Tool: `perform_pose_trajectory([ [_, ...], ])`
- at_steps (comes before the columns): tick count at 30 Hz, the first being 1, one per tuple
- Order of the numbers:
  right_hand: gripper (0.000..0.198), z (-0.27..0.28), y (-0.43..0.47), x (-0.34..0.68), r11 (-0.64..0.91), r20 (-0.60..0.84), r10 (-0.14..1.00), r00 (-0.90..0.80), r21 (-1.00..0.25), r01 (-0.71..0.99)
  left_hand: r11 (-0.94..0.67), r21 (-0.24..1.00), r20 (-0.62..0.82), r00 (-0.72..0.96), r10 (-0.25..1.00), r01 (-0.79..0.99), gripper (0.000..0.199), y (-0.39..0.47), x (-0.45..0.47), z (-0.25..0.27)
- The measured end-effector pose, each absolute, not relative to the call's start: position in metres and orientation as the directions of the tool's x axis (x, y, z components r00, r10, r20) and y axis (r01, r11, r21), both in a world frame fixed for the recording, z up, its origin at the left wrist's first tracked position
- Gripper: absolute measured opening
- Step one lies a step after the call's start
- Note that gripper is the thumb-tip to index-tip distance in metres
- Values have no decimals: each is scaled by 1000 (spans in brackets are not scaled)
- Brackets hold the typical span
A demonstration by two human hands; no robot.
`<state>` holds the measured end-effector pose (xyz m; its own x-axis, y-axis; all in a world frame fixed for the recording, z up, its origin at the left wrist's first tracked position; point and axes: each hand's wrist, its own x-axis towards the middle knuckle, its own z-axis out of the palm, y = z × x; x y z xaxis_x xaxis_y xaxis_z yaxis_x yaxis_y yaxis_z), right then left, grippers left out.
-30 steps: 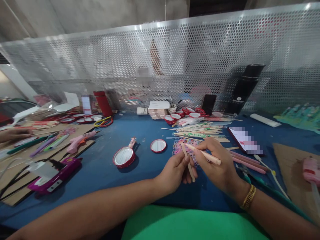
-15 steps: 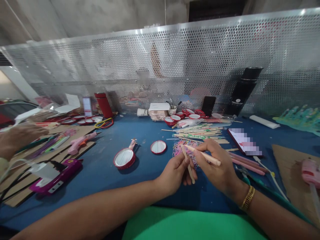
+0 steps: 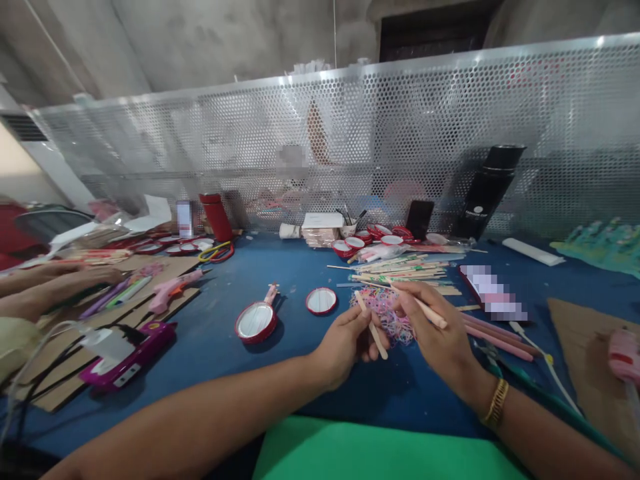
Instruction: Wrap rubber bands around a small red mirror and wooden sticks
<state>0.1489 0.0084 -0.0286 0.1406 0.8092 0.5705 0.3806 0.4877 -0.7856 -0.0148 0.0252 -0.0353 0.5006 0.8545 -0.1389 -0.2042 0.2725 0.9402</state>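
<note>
My left hand (image 3: 357,340) pinches a flat wooden craft stick (image 3: 374,331) between thumb and fingers, slanting down to the right. My right hand (image 3: 437,327) grips a pale peach pen-like stick (image 3: 429,313) much as one holds a pencil, its thin tip pointing left. The tip is apart from the craft stick. Just behind both hands lies a heap of small multicoloured rubber bands (image 3: 393,313), partly covered by the fingers. To the left is a round red-rimmed lid (image 3: 321,301) with a pale top. Beyond it rests a red round frame with a short pink handle (image 3: 256,322).
Bundled thin sticks (image 3: 405,270) lie behind the bands. At right are a phone (image 3: 493,293), pink rods (image 3: 500,337) and a pink glue gun (image 3: 625,353). On the left, a purple power strip (image 3: 127,357), another glue gun (image 3: 173,291) and a co-worker's hands (image 3: 75,280).
My right hand has drawn slightly right, and the pen-like stick's tip has parted from the craft stick. The co-worker's hand has moved, and the whole view has shifted a little.
</note>
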Motion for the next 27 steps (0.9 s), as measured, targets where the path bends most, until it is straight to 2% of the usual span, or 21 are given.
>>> perform_pose_trajectory([
  [4,28,-29,9,147,423,469,867,170,-871,250,310,922,-163,497,852,-230,31,28,-16,-35],
  [12,40,-28,7,147,474,510,843,171,-854,212,233,958,-111,536,837,-166,39,24,-16,-36],
  [18,34,-28,9,147,420,452,873,183,-887,190,195,971,-94,529,843,-138,43,24,-15,-36],
  [22,28,-31,13,150,429,463,866,189,-882,195,182,979,-103,541,835,-94,41,24,-13,-37],
  [27,25,-30,13,152,425,469,863,186,-875,231,73,997,-67,593,803,13,36,16,-11,-40],
])
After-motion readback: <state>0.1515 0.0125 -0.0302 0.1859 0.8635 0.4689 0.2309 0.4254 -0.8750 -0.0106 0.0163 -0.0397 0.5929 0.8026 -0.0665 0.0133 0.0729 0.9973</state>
